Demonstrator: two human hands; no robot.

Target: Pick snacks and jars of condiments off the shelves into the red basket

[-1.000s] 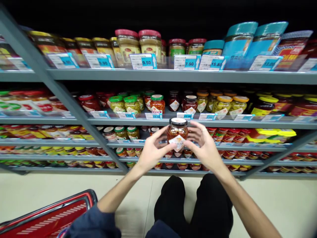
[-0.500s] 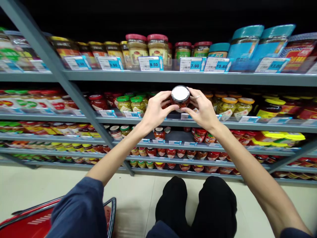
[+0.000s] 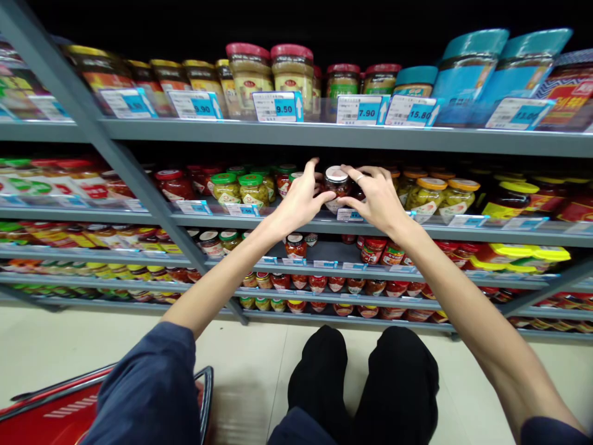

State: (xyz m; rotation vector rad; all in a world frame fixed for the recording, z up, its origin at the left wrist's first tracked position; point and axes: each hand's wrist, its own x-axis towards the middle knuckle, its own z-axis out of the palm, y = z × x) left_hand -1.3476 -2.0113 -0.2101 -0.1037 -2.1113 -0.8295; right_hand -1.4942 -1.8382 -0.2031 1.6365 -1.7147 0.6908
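Observation:
A dark-lidded glass jar with a white-topped lid (image 3: pixel 336 175) stands upright at the front of the middle shelf. My left hand (image 3: pixel 301 198) is at its left side, fingers stretched and apart, with the thumb tip close to or touching the glass. On the other side my right hand (image 3: pixel 377 196), wearing a ring, has its index finger at the lid's edge and its thumb against the jar's front. Most of the jar's lower part is hidden behind the thumbs. Green-lidded jars (image 3: pixel 253 190) stand to the left, orange-lidded jars (image 3: pixel 427 194) to the right.
Above my hands runs the upper shelf edge (image 3: pixel 296 133) with price tags and more jars. Lower shelves hold several rows of jars (image 3: pixel 295 246). A slanted grey post (image 3: pixel 125 167) is at left. A red shopping basket (image 3: pixel 60 405) sits at lower left, beside my knees (image 3: pixel 324 364).
The jar has gone from in front of the shelves, held in both hands, up and forward onto the middle shelf. My left hand's fingers have spread away from it.

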